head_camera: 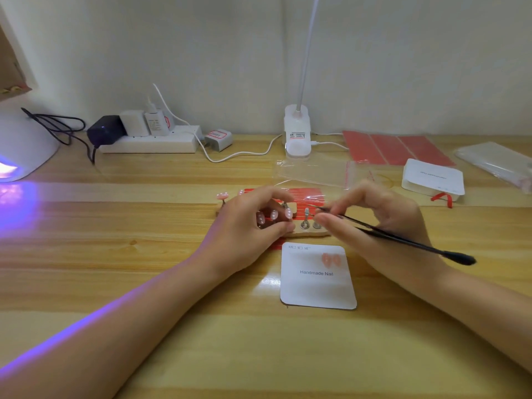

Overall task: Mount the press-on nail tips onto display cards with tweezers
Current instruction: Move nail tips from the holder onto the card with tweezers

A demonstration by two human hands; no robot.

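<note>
While the left hand (pixel 253 223) curls its fingers about the nail stand (pixel 299 230) mid-table, the right hand (pixel 371 223) pinches black tweezers (pixel 388 236), tips toward a post. Two tips (pixel 330 259) already sit on the card (pixel 318 283) just in front. Judged best practice: steady the stand, lift each tip by its edge, and press it squarely beside the mounted pair. The left hand hides part of the stand; whether the tweezers hold a tip cannot be told.

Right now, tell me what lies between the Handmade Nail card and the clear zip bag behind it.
In the head view, between the card and the zip bag stands the wooden nail stand on a red striped sheet, with both hands working over it.
</note>
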